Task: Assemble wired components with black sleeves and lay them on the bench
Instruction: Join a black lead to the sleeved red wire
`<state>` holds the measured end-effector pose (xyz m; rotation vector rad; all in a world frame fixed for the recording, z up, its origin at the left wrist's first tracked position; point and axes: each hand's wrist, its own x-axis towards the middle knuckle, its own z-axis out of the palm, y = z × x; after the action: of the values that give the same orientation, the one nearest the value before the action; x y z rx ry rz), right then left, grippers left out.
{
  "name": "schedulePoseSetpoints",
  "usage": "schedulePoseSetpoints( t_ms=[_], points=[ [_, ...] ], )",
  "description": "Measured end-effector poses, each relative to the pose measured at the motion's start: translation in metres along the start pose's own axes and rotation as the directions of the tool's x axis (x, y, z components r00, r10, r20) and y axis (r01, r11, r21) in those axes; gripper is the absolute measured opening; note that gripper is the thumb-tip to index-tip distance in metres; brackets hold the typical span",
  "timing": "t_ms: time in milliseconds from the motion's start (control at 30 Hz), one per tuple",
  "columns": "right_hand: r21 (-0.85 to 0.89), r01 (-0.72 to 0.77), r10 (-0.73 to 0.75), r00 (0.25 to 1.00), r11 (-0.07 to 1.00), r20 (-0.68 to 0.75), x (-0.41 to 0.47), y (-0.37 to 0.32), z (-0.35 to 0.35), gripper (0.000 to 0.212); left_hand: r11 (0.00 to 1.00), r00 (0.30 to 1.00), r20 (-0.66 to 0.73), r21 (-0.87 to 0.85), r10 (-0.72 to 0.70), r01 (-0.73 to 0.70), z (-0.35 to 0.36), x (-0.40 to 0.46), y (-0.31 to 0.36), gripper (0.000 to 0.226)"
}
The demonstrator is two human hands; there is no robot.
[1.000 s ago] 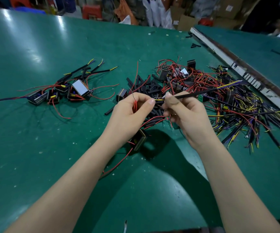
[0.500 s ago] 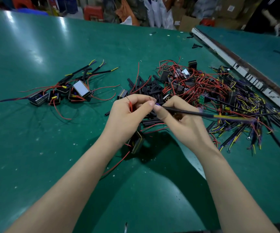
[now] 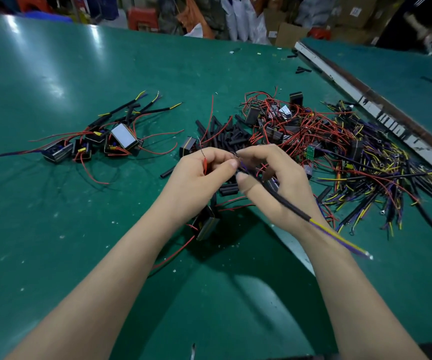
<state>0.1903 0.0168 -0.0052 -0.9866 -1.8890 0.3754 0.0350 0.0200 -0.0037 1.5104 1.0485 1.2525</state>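
Note:
My left hand [image 3: 199,178] pinches a thin red wire [image 3: 205,162] whose small black component [image 3: 205,223] dangles below the wrist. My right hand [image 3: 274,178] grips a black-sleeved cable [image 3: 287,203] near its upper end; its yellow and purple wires [image 3: 339,239] point down to the right. The fingertips of both hands meet over a heap of loose black sleeves [image 3: 225,136]. Several finished components with sleeved leads [image 3: 100,141] lie on the green bench [image 3: 54,229] at the left.
A tangle of red-wired components [image 3: 287,123] lies behind my hands. Sleeved yellow and purple cables [image 3: 381,178] spread out to the right. A metal rail [image 3: 365,100] runs diagonally at the far right. Boxes and bags stand beyond the bench's far edge.
My right hand has swung the sleeved cable round, so its yellow and purple end now points down to the right instead of up and away. My left hand has stayed in place.

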Motion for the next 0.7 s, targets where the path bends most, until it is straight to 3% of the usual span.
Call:
schedulePoseSetpoints(
  t_ms=[167, 333, 467, 600, 700],
  points=[
    [0.252, -0.293, 0.289, 0.956, 0.922, 0.052, -0.001, -0.005, 0.009, 0.016, 1.0, 1.0, -0.025, -0.014, 0.012, -0.012, 0.0, 0.001, -0.001, 0.016],
    [0.248, -0.293, 0.298, 0.954, 0.923, 0.017, -0.001, -0.005, 0.009, 0.007, 0.999, 0.998, -0.054, 0.033, 0.029, -0.027, -0.002, 0.0, -0.004, 0.014],
    [0.282, -0.408, 0.403, 0.912, 0.869, 0.079, 0.003, -0.002, 0.01, 0.012, 0.992, 0.988, -0.131, 0.112, 0.076, -0.062, 0.002, -0.002, -0.007, 0.017],
    [0.504, -0.496, 0.528, 0.844, 0.707, 0.091, 0.002, -0.004, 0.018, 0.013, 0.992, 0.984, -0.167, 0.116, 0.068, -0.049, 0.005, -0.003, -0.007, 0.013],
    [0.664, -0.417, 0.536, 0.844, 0.62, 0.031, 0.003, -0.004, 0.022, 0.013, 0.996, 0.99, -0.14, 0.091, 0.017, -0.005, 0.007, -0.003, -0.007, 0.012]
  ],
)
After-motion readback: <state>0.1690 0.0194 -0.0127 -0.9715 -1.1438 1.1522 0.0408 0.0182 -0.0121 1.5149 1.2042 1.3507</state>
